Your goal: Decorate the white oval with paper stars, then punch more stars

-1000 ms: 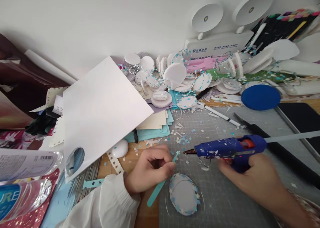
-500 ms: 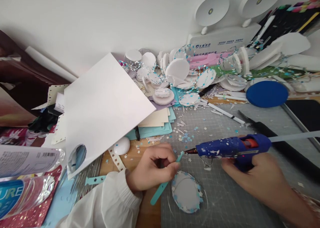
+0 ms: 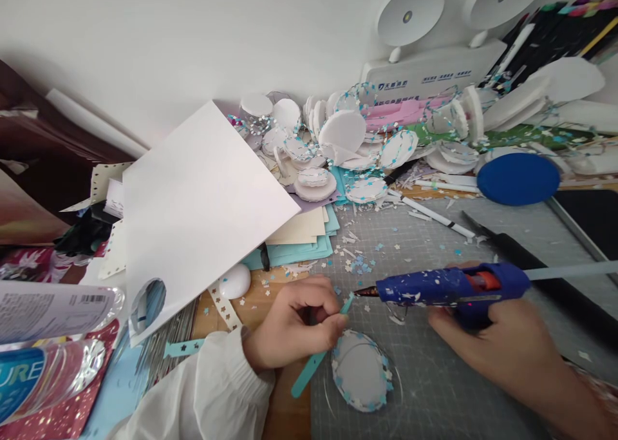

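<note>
Pinched in my left hand point(image 3: 302, 321) is a narrow teal paper strip point(image 3: 309, 369) with small punched holes. Its upper end pokes out past my fingertips. My right hand point(image 3: 502, 343) is wrapped round the handle of a blue glue gun point(image 3: 429, 285), which is spotted with white. The gun's dark nozzle point(image 3: 367, 292) points left, at or very near the strip's upper tip; whether they touch I cannot tell. Just below lies a white disc point(image 3: 361, 370) edged with small blue and white pieces, with thin wire around it.
A grey cutting mat point(image 3: 420, 388) lies under the work, with tiny paper stars point(image 3: 360, 264) scattered on it. A black-handled knife point(image 3: 526, 253) rests behind the glue gun. A large white board point(image 3: 207, 214) leans at left. White discs point(image 3: 342, 131) pile along the wall.
The glue gun in my right hand has shifted very slightly, its rear end a little lower and to the right. My left hand and the strip stay nearly still.
</note>
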The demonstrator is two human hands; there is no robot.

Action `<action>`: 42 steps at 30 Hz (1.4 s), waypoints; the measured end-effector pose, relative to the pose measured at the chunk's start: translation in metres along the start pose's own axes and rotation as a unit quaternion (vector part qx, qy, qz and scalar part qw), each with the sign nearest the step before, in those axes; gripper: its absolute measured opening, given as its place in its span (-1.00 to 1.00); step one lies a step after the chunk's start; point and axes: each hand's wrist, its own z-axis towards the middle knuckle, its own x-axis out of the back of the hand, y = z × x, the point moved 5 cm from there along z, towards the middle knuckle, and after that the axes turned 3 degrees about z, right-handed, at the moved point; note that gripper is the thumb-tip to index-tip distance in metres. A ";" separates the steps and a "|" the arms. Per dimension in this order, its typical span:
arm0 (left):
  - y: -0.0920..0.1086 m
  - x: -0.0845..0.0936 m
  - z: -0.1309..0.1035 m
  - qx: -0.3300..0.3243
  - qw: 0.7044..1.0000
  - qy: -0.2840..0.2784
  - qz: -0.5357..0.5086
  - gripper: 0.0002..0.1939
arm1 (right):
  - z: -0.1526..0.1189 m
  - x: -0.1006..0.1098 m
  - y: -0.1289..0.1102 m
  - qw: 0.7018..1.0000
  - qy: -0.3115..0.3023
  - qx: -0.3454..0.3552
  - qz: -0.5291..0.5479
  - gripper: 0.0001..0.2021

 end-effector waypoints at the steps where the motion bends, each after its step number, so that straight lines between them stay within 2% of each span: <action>1: 0.000 0.000 0.000 0.000 1.000 0.000 0.000 -0.68 | 0.000 0.001 -0.002 0.999 0.020 0.036 -0.024 -0.85; 4: -0.001 0.001 0.000 0.003 1.000 0.001 0.001 -0.67 | 0.005 0.006 -0.005 0.985 0.060 0.104 -0.124 -0.82; 10: -0.002 0.006 0.001 0.028 0.999 0.011 -0.036 -0.70 | 0.026 0.005 0.006 0.963 0.036 0.160 -0.214 -0.74; 15: -0.002 0.014 0.000 0.060 0.991 0.097 -0.063 -0.73 | 0.029 -0.001 0.011 0.946 0.034 0.169 -0.275 -0.68; 18: 0.007 0.019 -0.004 0.081 0.981 0.158 -0.074 -0.73 | 0.022 0.010 0.004 0.935 0.051 0.164 -0.309 -0.62; 21: 0.024 0.022 -0.009 0.091 0.968 0.208 -0.105 -0.68 | 0.005 0.031 -0.009 0.925 0.063 0.174 -0.333 -0.64; 24: 0.040 0.019 -0.015 0.096 0.959 0.232 -0.132 -0.62 | -0.017 0.049 -0.033 0.942 0.059 0.241 -0.226 -0.74; 26: 0.050 0.010 -0.017 0.093 0.960 0.232 -0.126 -0.62 | -0.030 0.057 -0.056 0.940 0.066 0.307 -0.131 -0.80; 30: 0.065 -0.021 -0.018 0.090 0.970 0.203 -0.097 -0.62 | -0.046 0.056 -0.102 0.890 0.067 0.448 -0.049 -0.71; 33: 0.075 -0.039 -0.020 0.090 0.975 0.189 -0.074 -0.62 | -0.049 0.050 -0.120 0.856 0.059 0.513 -0.023 -0.79; 36: 0.083 -0.046 -0.022 0.080 0.979 0.182 -0.045 -0.65 | -0.050 0.049 -0.121 0.831 0.080 0.551 -0.012 -0.79; 38: 0.085 -0.044 -0.021 0.088 0.982 0.163 -0.024 -0.64 | -0.050 0.050 -0.114 0.826 0.091 0.556 -0.002 -0.78; 42: 0.076 -0.030 -0.011 0.075 0.993 0.086 0.041 -0.60 | -0.038 0.053 -0.100 0.856 0.072 0.508 0.066 -0.76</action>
